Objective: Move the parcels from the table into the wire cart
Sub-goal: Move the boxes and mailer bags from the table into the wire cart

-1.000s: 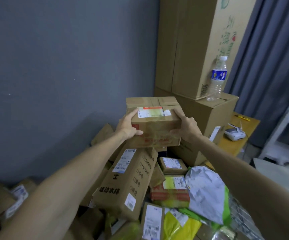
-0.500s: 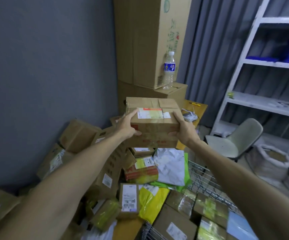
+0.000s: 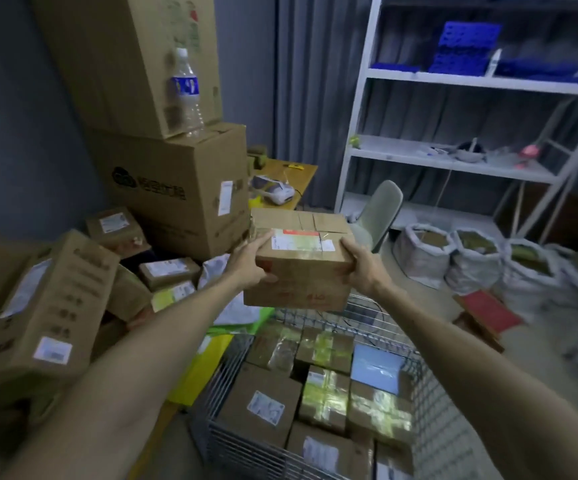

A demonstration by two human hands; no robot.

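As both hands' grip clasps labelled parcel [image 3: 301, 268], left hand [image 3: 251, 263], right hand [image 3: 362, 266], above wire cart [image 3: 429, 386]

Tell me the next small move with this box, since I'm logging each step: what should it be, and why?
Probably lower the cardboard box, held between left hand and right hand, toward the wire cart. It hangs above the cart's far end, where bare wire shows; nearer space is packed with parcels.

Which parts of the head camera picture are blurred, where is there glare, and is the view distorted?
Head view: dim room; the carried box is fairly sharp, while the tall carton at left smears with motion blur; glare shines off taped parcels in the wire cart; the wide lens bends the shelf uprights.
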